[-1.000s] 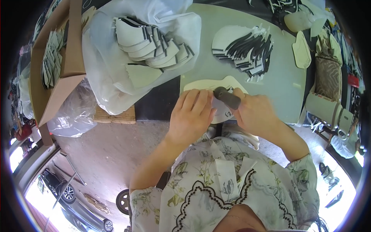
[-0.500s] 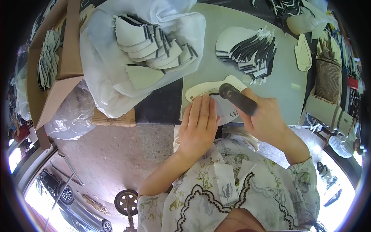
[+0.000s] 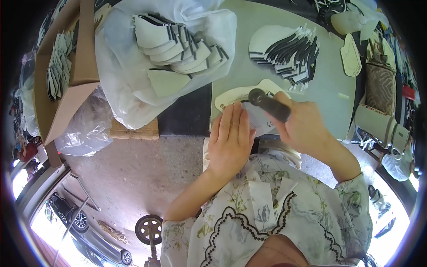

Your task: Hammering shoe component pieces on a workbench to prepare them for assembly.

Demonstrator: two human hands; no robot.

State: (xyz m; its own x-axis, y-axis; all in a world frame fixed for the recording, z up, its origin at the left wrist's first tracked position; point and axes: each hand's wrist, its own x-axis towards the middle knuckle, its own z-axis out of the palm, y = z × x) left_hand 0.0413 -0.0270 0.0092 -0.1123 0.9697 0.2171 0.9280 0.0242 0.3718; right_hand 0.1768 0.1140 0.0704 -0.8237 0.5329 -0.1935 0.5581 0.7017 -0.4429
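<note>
Pale green table [image 3: 329, 93], cluttered. Far side, middle: fanned stack of grey-and-black cut pieces [image 3: 284, 53]. To its left a big white plastic bag [image 3: 133, 89] holds another heap of grey cut pieces [image 3: 178, 44], one loose piece lying at the front of it. Far left an open cardboard box [image 3: 66, 75] with more pieces stacked upright inside, a crumpled clear bag [image 3: 84, 133] below it. Right edge: a cream insole-shaped template [image 3: 350, 55], a brown patterned item [image 3: 380, 86], a white mug-like container [image 3: 378, 124]. Nothing lies between the hands and the work. Worked thing: a cream flat template [image 3: 240, 94] on the near edge of the table, with a thin pale piece [image 3: 258, 121] lying on it. Left hand [image 3: 229, 142] open and flat, fingers together and straight, pressing down on the near-left part of the pale piece. Right hand [image 3: 302, 127] closed round the dark handle of a small roller tool [image 3: 269, 104], its round head touching the template just beyond the left fingertips. Hands close together, the roller just to the right of and past the left hand. Concrete floor [image 3: 133, 178] below the table edge.
</note>
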